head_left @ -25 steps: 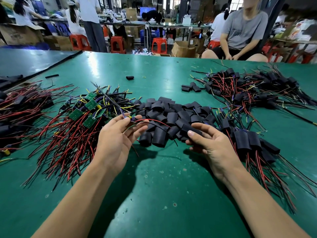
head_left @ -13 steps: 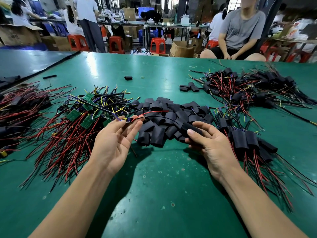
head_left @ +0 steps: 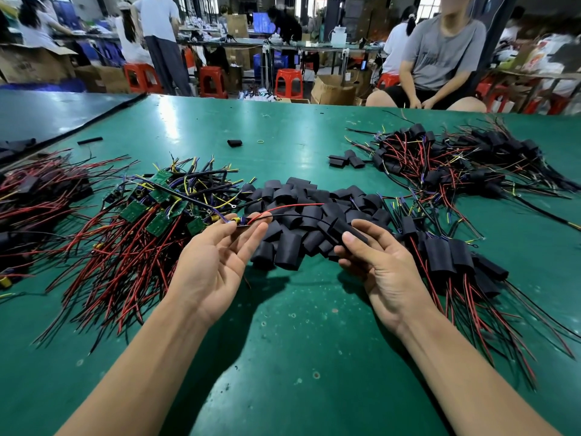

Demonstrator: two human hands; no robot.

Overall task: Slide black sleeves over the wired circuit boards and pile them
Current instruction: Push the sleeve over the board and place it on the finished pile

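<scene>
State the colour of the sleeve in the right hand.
Plain black sleeve, gripped by the right hand; the head view shows it best.

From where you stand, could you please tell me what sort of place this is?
Most likely an electronics assembly workshop: a long green worktable heaped with wired circuit boards and loose black sleeves, with red stools and more workbenches behind.

Bright, even light from above leaves a white glare streak on the green worktop (head_left: 298, 341), far left. Soft shadows lie on it near the middle; the wide lens bends the edges, and the background is blurred.
</scene>
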